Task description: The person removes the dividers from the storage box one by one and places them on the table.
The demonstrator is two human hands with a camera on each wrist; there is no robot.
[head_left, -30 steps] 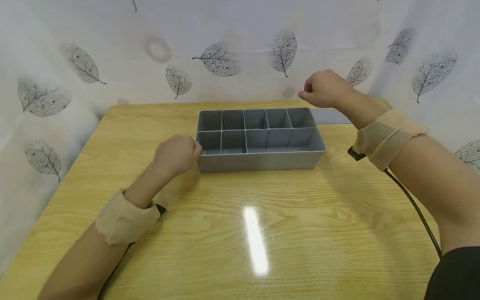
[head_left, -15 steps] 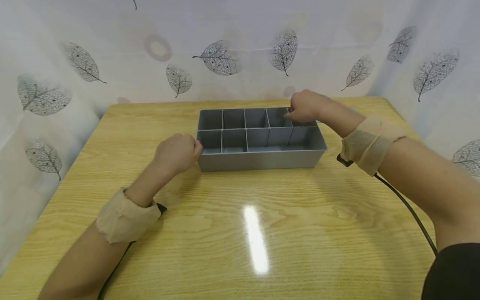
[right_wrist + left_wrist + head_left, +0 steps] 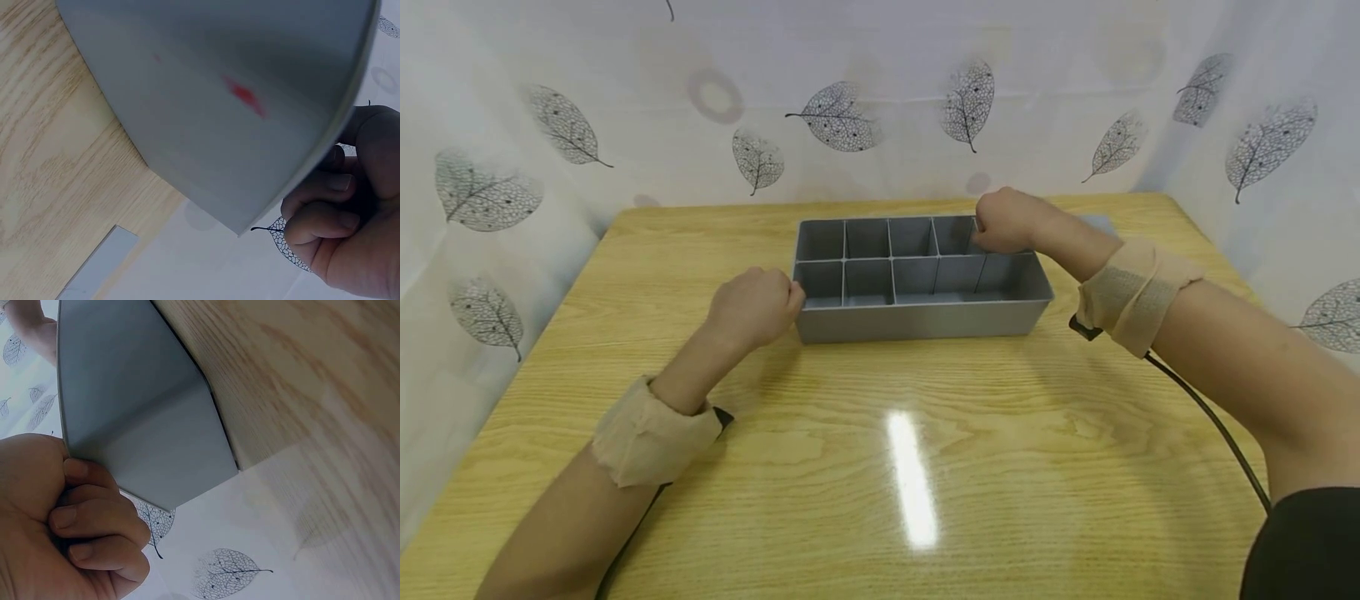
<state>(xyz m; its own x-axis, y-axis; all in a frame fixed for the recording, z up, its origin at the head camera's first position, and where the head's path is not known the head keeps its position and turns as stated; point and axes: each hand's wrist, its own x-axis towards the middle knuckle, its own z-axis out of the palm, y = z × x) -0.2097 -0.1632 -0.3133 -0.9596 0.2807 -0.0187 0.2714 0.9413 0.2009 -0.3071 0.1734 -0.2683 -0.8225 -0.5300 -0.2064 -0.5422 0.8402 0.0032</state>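
A long grey divided box [image 3: 925, 321] stands on the table, split into two rows of compartments by thin dividers. My left hand [image 3: 752, 307] grips the box's left rim near its front corner. In the left wrist view, the left hand's curled fingers [image 3: 100, 512] lie against the outside of the end wall. My right hand [image 3: 1011, 221] is over the back right compartment, fingers curled, at the top edge of the last back-row divider, which it appears to pinch. The right wrist view shows its curled fingers [image 3: 319, 212] behind the box rim; its pinching fingertips are hidden.
A flat grey strip [image 3: 1099, 223] lies on the wooden table [image 3: 820, 467] behind and right of the box. A white leaf-patterned curtain [image 3: 880, 100] hangs at the back and sides. A black cable [image 3: 1217, 417] runs along the right forearm.
My right hand has come down and left from above the box's back right corner to the last back-row divider. The left hand has stayed on the rim.
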